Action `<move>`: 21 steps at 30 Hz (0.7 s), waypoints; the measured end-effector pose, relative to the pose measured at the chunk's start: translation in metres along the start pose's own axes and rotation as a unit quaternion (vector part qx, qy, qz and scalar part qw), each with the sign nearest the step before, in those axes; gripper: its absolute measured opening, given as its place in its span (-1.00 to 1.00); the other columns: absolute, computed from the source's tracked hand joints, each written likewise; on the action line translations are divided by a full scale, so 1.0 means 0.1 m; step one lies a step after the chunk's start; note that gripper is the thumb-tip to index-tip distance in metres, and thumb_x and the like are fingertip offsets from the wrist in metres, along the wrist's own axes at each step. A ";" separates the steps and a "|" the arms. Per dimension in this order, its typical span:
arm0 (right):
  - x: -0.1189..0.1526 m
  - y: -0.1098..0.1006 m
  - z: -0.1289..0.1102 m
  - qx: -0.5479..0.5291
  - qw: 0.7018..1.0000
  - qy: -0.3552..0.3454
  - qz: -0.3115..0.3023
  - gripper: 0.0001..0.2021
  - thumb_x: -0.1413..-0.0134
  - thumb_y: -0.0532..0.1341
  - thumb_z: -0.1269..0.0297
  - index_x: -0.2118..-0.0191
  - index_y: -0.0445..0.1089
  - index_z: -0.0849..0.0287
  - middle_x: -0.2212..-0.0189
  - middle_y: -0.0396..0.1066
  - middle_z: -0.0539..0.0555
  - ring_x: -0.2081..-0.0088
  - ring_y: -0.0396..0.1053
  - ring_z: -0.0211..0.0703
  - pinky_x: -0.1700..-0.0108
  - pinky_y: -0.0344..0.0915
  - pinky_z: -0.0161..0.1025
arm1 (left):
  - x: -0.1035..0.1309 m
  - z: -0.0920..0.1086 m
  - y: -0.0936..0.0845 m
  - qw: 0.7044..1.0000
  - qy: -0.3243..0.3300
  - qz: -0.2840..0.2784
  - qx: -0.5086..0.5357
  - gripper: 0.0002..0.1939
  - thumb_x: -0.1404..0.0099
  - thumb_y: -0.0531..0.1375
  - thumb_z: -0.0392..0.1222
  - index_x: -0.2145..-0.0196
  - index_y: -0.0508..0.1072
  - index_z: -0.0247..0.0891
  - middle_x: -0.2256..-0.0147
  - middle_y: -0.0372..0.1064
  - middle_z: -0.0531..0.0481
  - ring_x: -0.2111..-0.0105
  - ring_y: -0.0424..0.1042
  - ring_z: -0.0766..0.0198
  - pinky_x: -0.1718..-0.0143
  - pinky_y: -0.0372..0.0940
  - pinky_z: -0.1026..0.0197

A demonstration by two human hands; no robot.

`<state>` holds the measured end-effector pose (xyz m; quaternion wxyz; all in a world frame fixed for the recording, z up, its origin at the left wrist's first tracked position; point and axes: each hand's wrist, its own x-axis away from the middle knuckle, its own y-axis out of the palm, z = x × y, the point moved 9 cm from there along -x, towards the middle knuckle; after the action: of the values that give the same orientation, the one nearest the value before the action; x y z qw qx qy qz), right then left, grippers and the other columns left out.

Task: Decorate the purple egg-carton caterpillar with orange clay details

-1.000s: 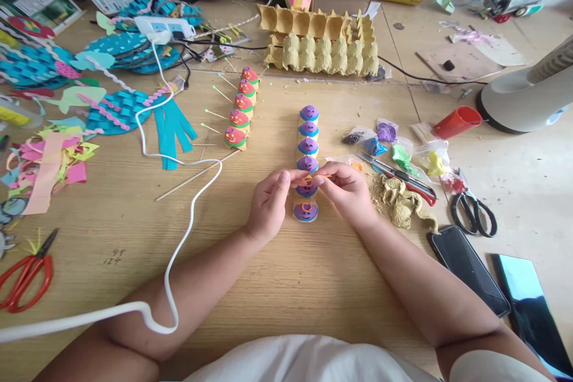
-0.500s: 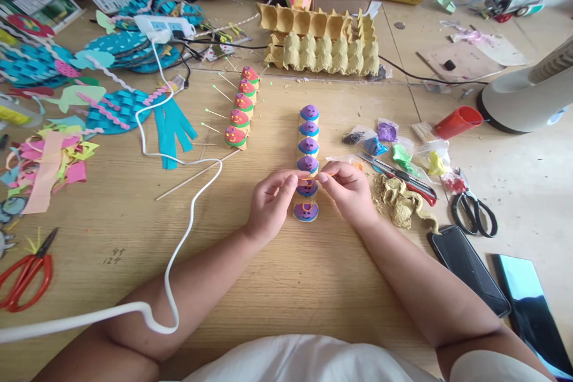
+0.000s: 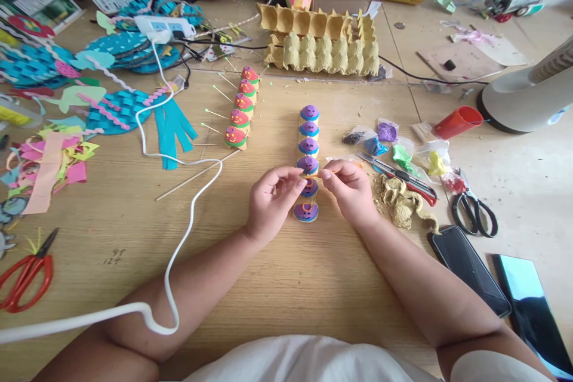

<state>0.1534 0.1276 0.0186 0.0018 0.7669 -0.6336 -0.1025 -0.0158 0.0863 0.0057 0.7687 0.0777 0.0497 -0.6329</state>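
Note:
My right hand [image 3: 353,192] pinches a thin orange strand of modelling clay [image 3: 314,177] between thumb and forefinger. Thumb and forefinger of my left hand [image 3: 275,203] close round the strand's other end, their tips slightly parted. Both hands hover over a row of egg-carton cups [image 3: 308,146] topped with purple clay and edged in blue, with small faces. An orange loop sits on the nearest cup [image 3: 306,211]; the cup behind it is partly covered by the strand and fingertips.
Left stands a red-and-green cup row [image 3: 242,110] with green-tipped sticks. Right lie bagged clay [image 3: 403,156], a box cutter [image 3: 403,174], black scissors [image 3: 473,209] and a phone [image 3: 468,268]. Egg cartons [image 3: 331,54] lie behind. A white cable [image 3: 190,221] crosses my left forearm.
My left fingertips have loosened and parted a little around the orange strand. My right hand has shifted very slightly to the right. The cup rows have stayed put.

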 end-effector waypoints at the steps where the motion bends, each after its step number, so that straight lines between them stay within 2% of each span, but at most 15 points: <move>1: 0.00 0.00 0.00 -0.004 1.000 0.000 0.001 -0.64 -0.08 0.45 -0.05 0.44 0.45 0.13 0.55 0.34 -0.09 0.52 0.18 -0.35 0.44 0.24 -0.32 | 0.00 0.01 0.00 1.000 0.008 0.002 -0.004 -0.72 -0.26 0.42 0.04 0.18 0.63 -0.18 0.28 0.60 -0.03 0.27 0.52 0.28 0.16 0.38 0.23; 10: 0.01 0.00 -0.01 0.006 1.000 -0.007 0.001 -0.66 -0.09 0.44 -0.02 0.44 0.45 0.13 0.53 0.37 -0.07 0.50 0.23 -0.34 0.42 0.28 -0.32 | 0.00 0.10 0.02 0.997 0.043 -0.012 -0.059 -0.80 -0.30 0.40 -0.05 0.21 0.62 -0.20 0.29 0.58 -0.03 0.30 0.51 0.28 0.20 0.37 0.22; 16: 0.01 0.02 -0.05 0.004 1.000 -0.025 -0.013 -0.69 -0.11 0.45 0.02 0.44 0.46 0.13 0.52 0.41 -0.06 0.48 0.30 -0.33 0.40 0.32 -0.33 | 0.00 0.16 0.04 0.995 0.070 -0.021 -0.061 -0.86 -0.32 0.38 -0.11 0.21 0.63 -0.20 0.27 0.59 -0.03 0.28 0.51 0.29 0.22 0.36 0.24; 21: 0.01 0.03 -0.04 0.018 1.000 -0.016 -0.011 -0.64 -0.10 0.44 -0.03 0.45 0.45 0.13 0.53 0.41 -0.06 0.48 0.30 -0.33 0.40 0.34 -0.32 | 0.00 0.18 0.05 0.995 0.084 -0.024 -0.054 -0.89 -0.33 0.38 -0.14 0.21 0.64 -0.18 0.25 0.59 -0.02 0.26 0.52 0.30 0.21 0.37 0.25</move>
<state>0.1515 0.1260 0.0225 -0.0230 0.7721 -0.6266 -0.1035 -0.0115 0.0843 0.0237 0.7496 0.0875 0.1497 -0.6388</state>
